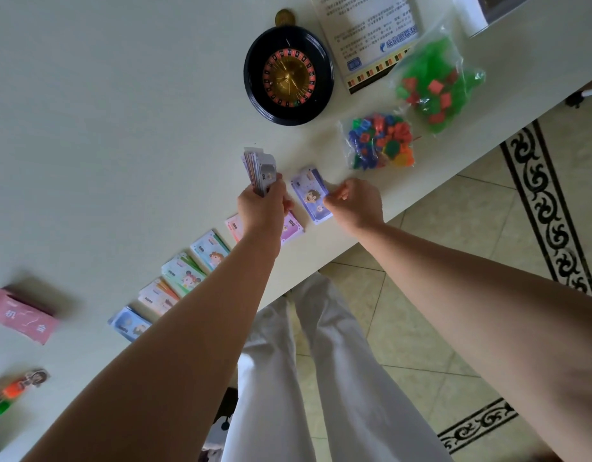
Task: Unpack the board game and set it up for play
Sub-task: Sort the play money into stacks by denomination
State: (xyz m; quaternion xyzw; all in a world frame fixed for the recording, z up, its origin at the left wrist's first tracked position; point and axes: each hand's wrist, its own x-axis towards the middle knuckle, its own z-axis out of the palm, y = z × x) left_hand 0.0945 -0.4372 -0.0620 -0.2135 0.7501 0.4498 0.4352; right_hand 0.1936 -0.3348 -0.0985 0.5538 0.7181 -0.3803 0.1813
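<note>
My left hand (262, 208) grips a thick stack of play-money notes (258, 170) upright above the white table (121, 128). My right hand (356, 201) pinches the edge of a purple note (310, 191) that lies on a small purple pile near the table's front edge. A row of sorted money piles runs along that edge: blue (129, 323), orange (158, 295), green (183, 270), light blue (209, 250), and pink notes marked 100 (292, 226) partly under my left wrist.
A black roulette wheel (289, 75) sits further back, with a gold coin (284, 17) behind it. A rules leaflet (364, 31), a bag of green and red houses (434, 85) and a bag of coloured tokens (379, 141) lie right. A pink card pack (21, 315) and character pawns (14, 390) lie left.
</note>
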